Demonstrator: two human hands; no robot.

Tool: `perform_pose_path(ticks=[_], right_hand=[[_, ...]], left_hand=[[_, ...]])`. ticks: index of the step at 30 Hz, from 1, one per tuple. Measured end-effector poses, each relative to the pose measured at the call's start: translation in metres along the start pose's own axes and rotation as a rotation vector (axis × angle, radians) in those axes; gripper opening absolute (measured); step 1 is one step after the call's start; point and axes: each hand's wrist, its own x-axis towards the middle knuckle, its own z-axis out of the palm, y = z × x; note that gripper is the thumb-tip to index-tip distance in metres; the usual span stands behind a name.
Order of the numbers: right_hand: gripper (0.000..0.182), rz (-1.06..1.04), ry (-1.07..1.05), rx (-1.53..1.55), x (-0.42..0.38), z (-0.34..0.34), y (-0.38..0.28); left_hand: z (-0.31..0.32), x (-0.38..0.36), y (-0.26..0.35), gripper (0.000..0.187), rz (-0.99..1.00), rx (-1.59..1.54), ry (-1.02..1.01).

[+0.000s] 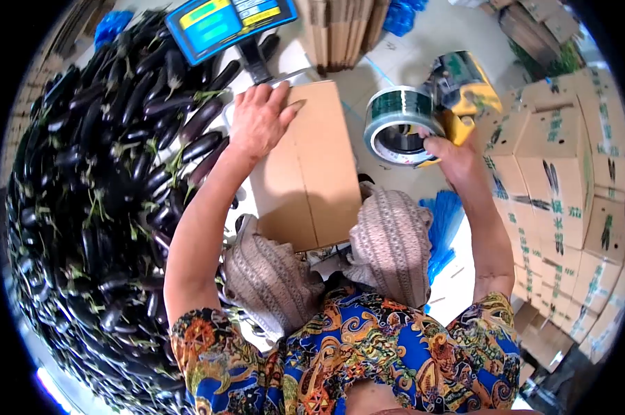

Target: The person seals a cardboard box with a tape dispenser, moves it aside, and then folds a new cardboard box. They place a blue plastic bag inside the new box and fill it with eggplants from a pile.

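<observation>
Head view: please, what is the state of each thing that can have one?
Near carton, flaps shut, no green tape visible on top
Tape dispenser, held in the right hand, apart from the near carton
Tape roll, mounted on the tape dispenser
Display, lit
Eggplants, heaped loose
Printed cartons, stacked

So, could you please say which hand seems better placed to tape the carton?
Probably the right hand: it holds the tape dispenser, while the left hand rests on the far-left corner of the carton.
</observation>
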Motion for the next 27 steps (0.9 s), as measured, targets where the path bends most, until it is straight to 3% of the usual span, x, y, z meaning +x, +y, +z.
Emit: perform_pose_path(ticks=[3, 7, 8, 10, 13, 14, 16, 18, 20, 21, 22, 24, 27], right_hand=[[0.067, 0.072, -0.094, -0.184, 0.002, 0.027, -0.023], [0.061, -0.097, -0.378, -0.361, 0.02, 0.07, -0.022], [0.06, -0.304, -0.439, -0.436, 0.028, 0.079, -0.007], [0.058, -0.313, -0.498, -0.782, 0.032, 0.099, 0.01], [0.061, -0.387, -0.626, -0.863, 0.037, 0.119, 0.015], [0.061, -0.382, -0.629, -0.879, 0.036, 0.118, 0.016], [0.062, -0.391, -0.625, -0.918, 0.038, 0.115, 0.021], [0.064, -0.415, -0.63, -0.908, 0.036, 0.113, 0.02], [0.064, -0.375, -0.633, -0.913, 0.035, 0.114, 0.017], [0.064, -0.417, -0.62, -0.95, 0.035, 0.113, 0.019], [0.064, -0.408, -0.62, -0.948, 0.035, 0.114, 0.019], [0.063, -0.396, -0.618, -0.95, 0.036, 0.117, 0.017], [0.062, -0.403, -0.641, -0.952, 0.036, 0.123, 0.015]], left_hand=[[0.001, -0.001, -0.002, 0.045, 0.003, -0.014, 0.0], [0.006, -0.002, -0.002, 0.042, 0.009, -0.003, 0.043], [0.004, -0.003, -0.003, 0.041, 0.017, 0.0, 0.043], [0.007, -0.001, -0.005, 0.041, 0.015, 0.007, 0.001], [0.005, 0.0, -0.001, 0.036, -0.049, -0.071, -0.019], [0.005, -0.001, -0.001, 0.034, -0.056, -0.138, 0.05], [0.007, -0.006, -0.01, 0.032, -0.014, -0.436, 0.38], [0.0, -0.021, -0.01, 0.027, -0.289, -0.737, 0.569], [-0.025, -0.049, -0.013, 0.035, -0.683, -1.39, 0.406], [-0.039, -0.066, -0.015, 0.052, -0.761, -1.521, 0.302], [-0.051, -0.08, -0.012, 0.065, -0.787, -1.549, 0.22], [-0.058, -0.104, -0.004, 0.071, -0.755, -1.659, 0.057], [-0.075, -0.107, 0.02, 0.06, -0.734, -1.717, -0.02]])
